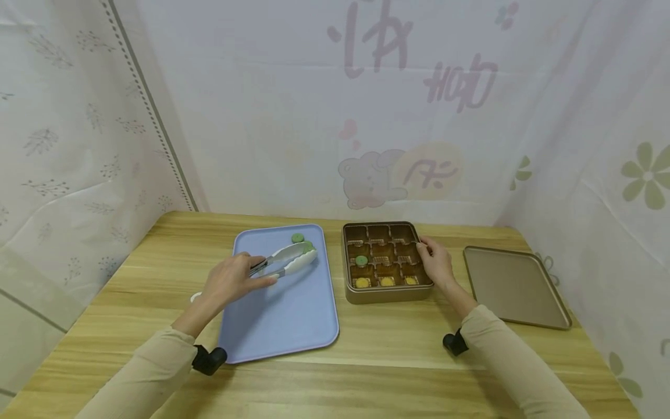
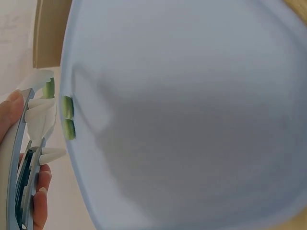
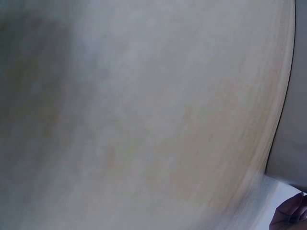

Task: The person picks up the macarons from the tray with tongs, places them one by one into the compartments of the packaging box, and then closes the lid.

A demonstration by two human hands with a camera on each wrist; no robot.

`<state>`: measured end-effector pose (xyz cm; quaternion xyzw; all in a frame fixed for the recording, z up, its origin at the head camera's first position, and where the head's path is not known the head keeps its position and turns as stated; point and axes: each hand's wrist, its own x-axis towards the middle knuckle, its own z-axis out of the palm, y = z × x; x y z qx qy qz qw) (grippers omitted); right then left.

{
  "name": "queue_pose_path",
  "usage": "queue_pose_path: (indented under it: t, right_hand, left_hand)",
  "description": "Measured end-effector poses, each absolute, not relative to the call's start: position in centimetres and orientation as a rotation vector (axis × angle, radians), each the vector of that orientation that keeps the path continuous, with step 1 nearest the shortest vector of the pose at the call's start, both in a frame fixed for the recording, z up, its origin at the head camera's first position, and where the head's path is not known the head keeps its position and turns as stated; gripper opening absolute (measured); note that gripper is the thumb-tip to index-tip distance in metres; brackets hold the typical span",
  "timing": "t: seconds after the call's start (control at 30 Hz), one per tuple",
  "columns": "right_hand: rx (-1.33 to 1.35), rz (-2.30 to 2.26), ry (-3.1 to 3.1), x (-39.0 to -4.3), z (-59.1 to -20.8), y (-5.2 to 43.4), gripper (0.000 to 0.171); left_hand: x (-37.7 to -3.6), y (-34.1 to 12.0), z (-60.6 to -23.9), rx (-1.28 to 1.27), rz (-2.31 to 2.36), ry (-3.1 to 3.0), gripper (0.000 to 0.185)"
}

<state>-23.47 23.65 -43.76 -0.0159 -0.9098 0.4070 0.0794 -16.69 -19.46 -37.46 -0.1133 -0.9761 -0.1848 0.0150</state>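
Apparently mid-transfer; a careful carry to the right seems next.
Head: left hand (image 1: 230, 280) grips white-tipped metal tongs (image 1: 299, 266) over pale-blue rectangular tray (image 1: 293, 326); right hand (image 1: 438, 265) pinches brown nine-compartment box (image 1: 387, 295) by its rim, middle row likely next. Left wrist: small round green piece (image 2: 49, 88) between tong tips, two more on tray. Right wrist: hand barely in frame.

Small fabric-walled booth (image 1: 235, 105) on three sides of wood-grain table (image 1: 387, 384); building beyond hidden. Left of table: sprig-printed cloth (image 1: 73, 151). Behind table: bear-printed, lettered cloth (image 1: 293, 157). Right of table: flower-printed cloth (image 1: 591, 215).
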Motion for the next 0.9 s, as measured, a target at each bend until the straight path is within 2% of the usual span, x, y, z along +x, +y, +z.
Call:
queue_pose_path:
  t: [0.9]
  right_hand:
    - [-0.024,1.239,-2.706,-23.5,-43.6,23.6,0.04]
  left_hand:
    - [-18.7,-10.1,-35.2,-0.553,-0.587,-2.973,0.059]
